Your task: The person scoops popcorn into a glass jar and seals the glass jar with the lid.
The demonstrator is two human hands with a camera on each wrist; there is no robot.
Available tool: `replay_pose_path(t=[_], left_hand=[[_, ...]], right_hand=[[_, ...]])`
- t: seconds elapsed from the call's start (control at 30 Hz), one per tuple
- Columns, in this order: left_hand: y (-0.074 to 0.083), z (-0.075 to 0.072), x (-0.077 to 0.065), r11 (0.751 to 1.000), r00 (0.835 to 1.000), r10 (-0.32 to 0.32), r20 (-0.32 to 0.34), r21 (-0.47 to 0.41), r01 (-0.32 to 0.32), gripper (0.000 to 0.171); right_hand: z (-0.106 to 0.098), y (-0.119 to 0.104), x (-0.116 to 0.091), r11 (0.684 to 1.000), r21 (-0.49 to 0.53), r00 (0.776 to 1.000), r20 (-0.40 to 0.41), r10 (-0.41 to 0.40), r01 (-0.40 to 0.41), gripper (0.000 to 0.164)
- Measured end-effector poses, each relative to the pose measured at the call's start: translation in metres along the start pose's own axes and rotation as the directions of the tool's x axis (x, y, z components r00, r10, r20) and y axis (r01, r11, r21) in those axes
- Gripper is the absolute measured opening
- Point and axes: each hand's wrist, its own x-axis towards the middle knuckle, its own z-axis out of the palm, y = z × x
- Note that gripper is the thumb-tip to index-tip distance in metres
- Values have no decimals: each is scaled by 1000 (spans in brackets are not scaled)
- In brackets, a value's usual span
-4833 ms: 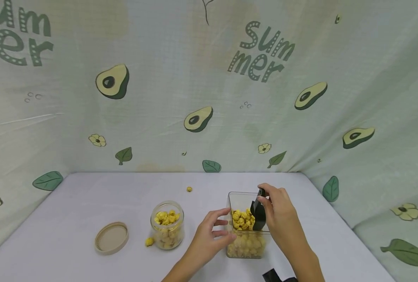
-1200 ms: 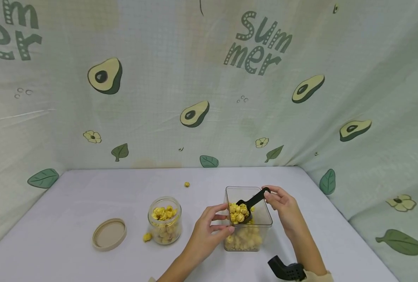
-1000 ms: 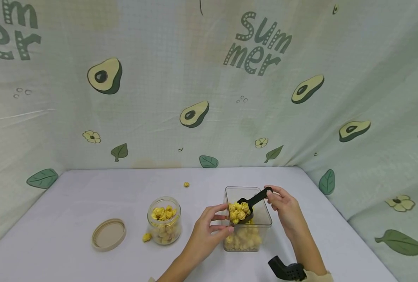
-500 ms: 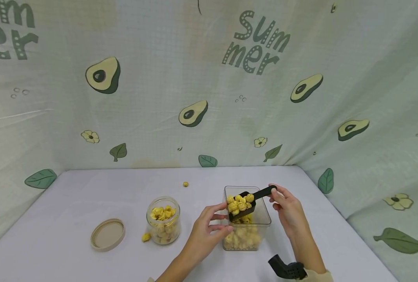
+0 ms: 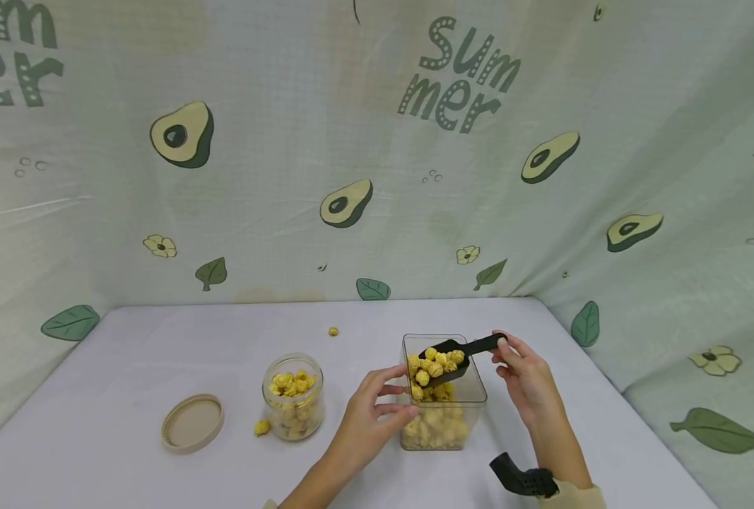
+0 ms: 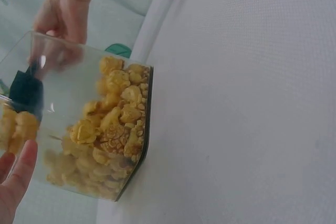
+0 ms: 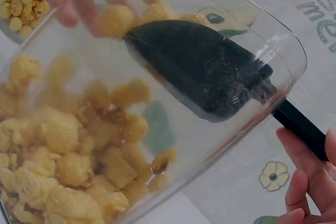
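Note:
In the head view, a clear square container (image 5: pixel 476 385) stands on the white table, partly filled with yellow popcorn (image 5: pixel 437 430). My right hand (image 5: pixel 524 375) pinches the end of a black scoop (image 5: pixel 481 344) by its handle. The scoop's bowl (image 7: pixel 194 69) is tilted down to the left inside the container, above the popcorn there, and carries several pieces (image 5: pixel 443 360). My left hand (image 5: pixel 367 417) rests its spread fingers and thumb against the container's left side. The left wrist view shows its fingertips (image 6: pixel 23 169) beside the clear wall.
A round glass jar (image 5: pixel 316 410) of popcorn stands left of the container. A beige round lid (image 5: pixel 192 424) lies farther left. Single popcorn pieces lie beside the jar (image 5: pixel 262 427) and behind it (image 5: pixel 333 331). A printed curtain (image 5: pixel 275 141) hangs behind the table.
The scoop was upright in the container earlier; my right hand has since tilted it and lifted it up and rightward, loaded with popcorn. My left hand stays at the container's side.

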Motion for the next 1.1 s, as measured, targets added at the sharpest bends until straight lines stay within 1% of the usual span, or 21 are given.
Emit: replay_pose_path(t=[0.1, 0.17, 0.3, 0.4, 0.53, 0.6, 0.77, 0.9, 1.1], left_hand=[[0, 0, 0, 1000, 1000, -2, -2, 9, 2, 52], [0, 0, 0, 1000, 1000, -4, -3, 12, 4, 52], [1, 0, 0, 1000, 1000, -9, -2, 12, 9, 52], [1, 0, 0, 1000, 1000, -11, -2, 14, 11, 52], [1, 0, 1, 1000, 1000, -8, -2, 12, 8, 52], [1, 0, 1, 1000, 1000, -9, -1, 12, 9, 52], [0, 1, 1, 1000, 1000, -4, -2, 14, 4, 52], [0, 0, 1, 1000, 1000, -2, -4, 13, 2, 52], [1, 0, 0, 1000, 1000, -9, -5, 12, 9, 52]], right_hand=[[3, 0, 0, 999, -39, 1000, 5, -6, 6, 20], [8, 0, -2, 996, -84, 1000, 3, -12, 13, 19], [18, -2, -7, 984, -176, 1000, -15, -23, 20, 15], [22, -4, -10, 978, -207, 999, -33, -22, 15, 14], [19, -5, -8, 986, -166, 998, -58, 4, -14, 16], [16, -4, -6, 990, -135, 998, -57, 21, -29, 18], [6, -1, -2, 997, -52, 999, 1, 47, -47, 24], [-1, 2, 0, 999, 18, 998, 53, 39, -40, 25], [-7, 3, 0, 999, 39, 989, 144, 21, -27, 23]])
